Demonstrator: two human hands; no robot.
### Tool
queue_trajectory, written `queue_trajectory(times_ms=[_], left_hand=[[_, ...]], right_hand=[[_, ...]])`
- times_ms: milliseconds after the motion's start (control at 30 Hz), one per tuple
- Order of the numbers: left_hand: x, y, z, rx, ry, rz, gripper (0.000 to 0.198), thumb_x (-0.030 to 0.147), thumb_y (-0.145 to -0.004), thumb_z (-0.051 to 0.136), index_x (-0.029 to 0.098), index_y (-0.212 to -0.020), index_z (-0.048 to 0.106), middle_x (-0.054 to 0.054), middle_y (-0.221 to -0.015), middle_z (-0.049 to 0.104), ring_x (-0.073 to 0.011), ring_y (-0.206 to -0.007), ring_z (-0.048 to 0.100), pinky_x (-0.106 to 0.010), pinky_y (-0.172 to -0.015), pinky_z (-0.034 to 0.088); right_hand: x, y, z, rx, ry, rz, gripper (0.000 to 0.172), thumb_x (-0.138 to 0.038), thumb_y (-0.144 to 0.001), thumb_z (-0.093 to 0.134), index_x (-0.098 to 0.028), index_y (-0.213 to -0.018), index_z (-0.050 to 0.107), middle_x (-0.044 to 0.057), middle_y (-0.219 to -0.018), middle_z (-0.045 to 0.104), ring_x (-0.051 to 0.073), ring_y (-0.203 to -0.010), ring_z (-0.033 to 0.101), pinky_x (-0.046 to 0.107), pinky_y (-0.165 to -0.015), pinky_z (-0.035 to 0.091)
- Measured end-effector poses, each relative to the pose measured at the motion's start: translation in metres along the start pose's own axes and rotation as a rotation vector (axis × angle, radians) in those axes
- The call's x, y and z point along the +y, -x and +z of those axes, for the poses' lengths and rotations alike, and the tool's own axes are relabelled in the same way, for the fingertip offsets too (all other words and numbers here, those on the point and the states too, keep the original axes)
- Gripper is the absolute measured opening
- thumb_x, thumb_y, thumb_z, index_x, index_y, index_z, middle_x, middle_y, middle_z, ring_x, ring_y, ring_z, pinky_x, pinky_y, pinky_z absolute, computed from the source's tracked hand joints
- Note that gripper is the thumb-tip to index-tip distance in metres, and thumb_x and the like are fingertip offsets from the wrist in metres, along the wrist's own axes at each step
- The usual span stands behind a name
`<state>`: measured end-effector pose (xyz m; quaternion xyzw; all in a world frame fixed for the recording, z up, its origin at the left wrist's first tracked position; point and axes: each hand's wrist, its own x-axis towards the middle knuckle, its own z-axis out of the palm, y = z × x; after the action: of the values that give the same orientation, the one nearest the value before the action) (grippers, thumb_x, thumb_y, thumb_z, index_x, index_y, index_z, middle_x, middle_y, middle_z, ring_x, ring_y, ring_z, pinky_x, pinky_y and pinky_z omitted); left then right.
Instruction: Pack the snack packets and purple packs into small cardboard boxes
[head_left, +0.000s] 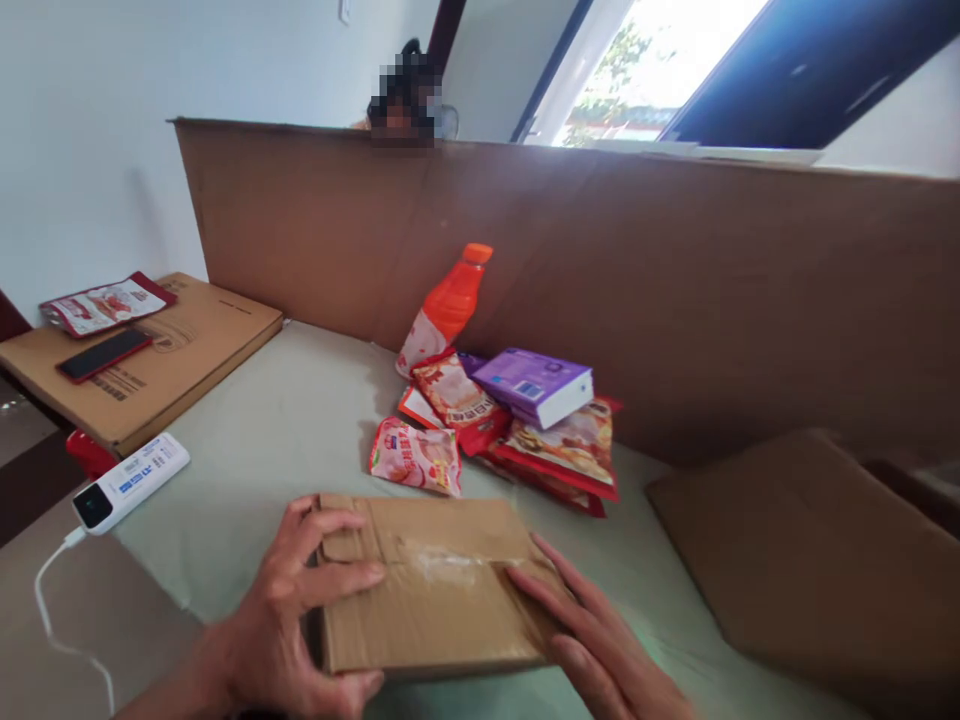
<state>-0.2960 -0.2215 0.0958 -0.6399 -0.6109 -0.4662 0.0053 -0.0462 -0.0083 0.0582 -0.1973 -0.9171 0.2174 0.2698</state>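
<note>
A closed brown cardboard box point(442, 620) is between my two hands at the lower middle, with shiny clear tape across its top. My left hand point(300, 600) grips its left end, fingers over the top and thumb low on the near side. At the right end, my right hand point(592, 620) holds the box with its fingers stretched along the top and edge. Just beyond the box lies a small pink snack packet point(416, 457). Behind it are a red-and-white packet point(457, 395), a purple box point(532, 385) and larger red food bags point(562, 450).
An orange-capped bottle point(446, 310) leans by a tall cardboard panel point(675, 290). At left, a flat carton point(202, 330) bears a pouch point(109, 303) and a phone point(105, 355). A white power bank point(131, 483) trails a cable. A cardboard piece point(810, 560) lies right. Someone's head point(409, 100) shows behind the panel.
</note>
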Motion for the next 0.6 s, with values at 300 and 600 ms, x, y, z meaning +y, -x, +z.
queue_trajectory(times_ms=[300,600], left_hand=[[-0.082,-0.058,-0.111,0.487,-0.538,-0.031,0.037,0.028,-0.076,0.074,0.024,-0.112,0.071,-0.010,-0.130,0.056,-0.0290,-0.118,0.058,-0.050,-0.102,0.049],[-0.251,-0.127,-0.165,0.637,-0.737,-0.398,0.033,0.033,-0.069,0.075,0.016,-0.098,0.071,-0.016,-0.130,0.054,-0.0343,-0.127,0.052,-0.052,-0.114,0.035]], right_hand=[[-0.071,-0.224,0.064,0.194,-0.510,-0.053,0.054,-0.060,-0.098,0.047,-0.030,-0.142,0.055,0.010,-0.159,0.042,0.030,-0.142,0.045,0.056,-0.112,0.044],[-0.038,-0.121,0.194,0.006,-0.504,-0.078,0.027,-0.035,-0.100,0.051,-0.023,-0.111,0.073,0.015,-0.136,0.065,0.023,-0.121,0.066,0.035,-0.098,0.057]])
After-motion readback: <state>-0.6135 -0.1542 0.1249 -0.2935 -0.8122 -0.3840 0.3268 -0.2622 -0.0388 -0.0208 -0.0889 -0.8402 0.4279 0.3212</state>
